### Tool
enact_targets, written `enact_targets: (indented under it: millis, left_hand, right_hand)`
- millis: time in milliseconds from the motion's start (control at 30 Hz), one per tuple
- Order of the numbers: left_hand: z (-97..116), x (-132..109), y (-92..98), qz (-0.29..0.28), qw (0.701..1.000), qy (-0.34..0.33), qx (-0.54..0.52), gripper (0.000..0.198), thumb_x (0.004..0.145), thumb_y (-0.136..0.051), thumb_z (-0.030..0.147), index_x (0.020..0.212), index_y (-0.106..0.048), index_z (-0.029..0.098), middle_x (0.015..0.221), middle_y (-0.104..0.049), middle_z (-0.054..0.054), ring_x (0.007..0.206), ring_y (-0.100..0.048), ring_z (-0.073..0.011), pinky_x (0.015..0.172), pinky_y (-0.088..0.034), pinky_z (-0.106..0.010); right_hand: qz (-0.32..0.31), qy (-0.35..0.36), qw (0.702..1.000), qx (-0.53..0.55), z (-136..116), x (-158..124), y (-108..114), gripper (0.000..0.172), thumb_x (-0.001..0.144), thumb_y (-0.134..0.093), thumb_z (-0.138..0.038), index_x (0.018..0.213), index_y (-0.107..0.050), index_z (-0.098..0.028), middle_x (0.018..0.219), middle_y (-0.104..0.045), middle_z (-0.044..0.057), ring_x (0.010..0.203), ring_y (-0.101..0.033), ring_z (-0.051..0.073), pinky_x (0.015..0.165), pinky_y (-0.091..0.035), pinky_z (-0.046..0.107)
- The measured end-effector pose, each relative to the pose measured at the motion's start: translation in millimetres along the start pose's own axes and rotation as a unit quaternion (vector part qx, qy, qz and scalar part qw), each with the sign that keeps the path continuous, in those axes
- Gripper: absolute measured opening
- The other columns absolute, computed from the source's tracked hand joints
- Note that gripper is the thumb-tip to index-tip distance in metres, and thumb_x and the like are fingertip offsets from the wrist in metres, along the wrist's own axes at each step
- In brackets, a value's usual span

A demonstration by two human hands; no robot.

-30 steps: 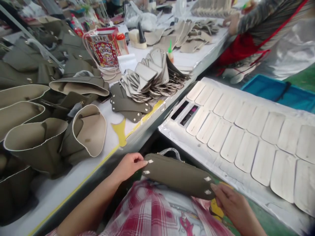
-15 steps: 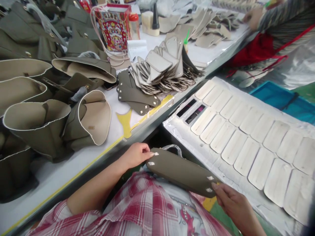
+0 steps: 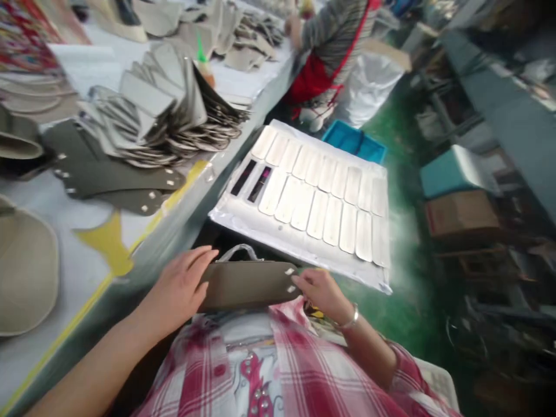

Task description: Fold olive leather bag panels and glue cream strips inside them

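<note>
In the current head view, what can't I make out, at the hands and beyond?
Head view, all:
Left end of the flat, rounded olive-brown panel: covered by the left hand.
Panel's far face: turned away.
Where the pale, curved loop attaches: hidden behind the panel.
Red patterned box: blurred, cut off by the left and top edges.

Bright glare on pale panels [image 3: 318, 214], motion-blurred edges, dim right side

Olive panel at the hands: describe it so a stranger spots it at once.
Find the white board lined with pale strips. Nearer the camera, the olive panel spans from left hand to right hand. Unlike the olive pieces lying on the table, it is held in hand.
</note>
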State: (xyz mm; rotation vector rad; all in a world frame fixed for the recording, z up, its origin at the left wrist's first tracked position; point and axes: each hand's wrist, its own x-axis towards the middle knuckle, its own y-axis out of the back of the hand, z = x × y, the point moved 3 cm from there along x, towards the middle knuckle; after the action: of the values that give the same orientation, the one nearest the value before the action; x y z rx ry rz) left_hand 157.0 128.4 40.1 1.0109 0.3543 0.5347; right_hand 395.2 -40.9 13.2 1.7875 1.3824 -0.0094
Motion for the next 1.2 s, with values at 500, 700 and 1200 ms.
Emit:
enact_targets:
  millis: [500,700,1200]
  left_hand:
    - [113.1,61.9,-101.5,-0.068,0.984,-0.154,0.059,0.072,0.067,-0.062,0.053,0.123,-0.043,0.011,0.119,-0.052,-0.015,0.107,-0.047,-0.0304,0.093,-0.032,-0.043]
    - [121.4,62.6,-100.6,-0.071,0.984,-0.144,0.076,0.066,0.069,-0.059,0.05,0.121,-0.043,0.012,0.117,-0.053,-0.014,0.105,-0.048,-0.0302,0.091,-0.033,-0.043]
    - [122.0,64.1,-107.6,-0.029,0.989,-0.127,0.075,0.072,0.063,-0.064,0.056,0.116,-0.045,0.012,0.111,-0.056,-0.015,0.101,-0.052,-0.0302,0.09,-0.037,-0.043]
  right_hand:
    - [-0.043,-0.021,0.997,0.055,21.8,2.6,14.2,0.035,0.08,-0.052,-0.042,0.057,-0.055,-0.016,0.044,-0.053,-0.003,0.037,-0.043,0.006,0.042,-0.029,0.02]
    - [-0.028,-0.013,0.998,0.047,24.7,1.8,15.9,0.034,0.08,-0.053,-0.04,0.056,-0.055,-0.016,0.042,-0.054,-0.003,0.035,-0.044,0.005,0.043,-0.029,0.02]
    - [-0.021,0.024,0.999,0.009,23.5,4.4,21.4,0.029,0.079,-0.054,-0.034,0.056,-0.057,-0.016,0.043,-0.055,-0.003,0.039,-0.045,0.007,0.044,-0.026,0.02]
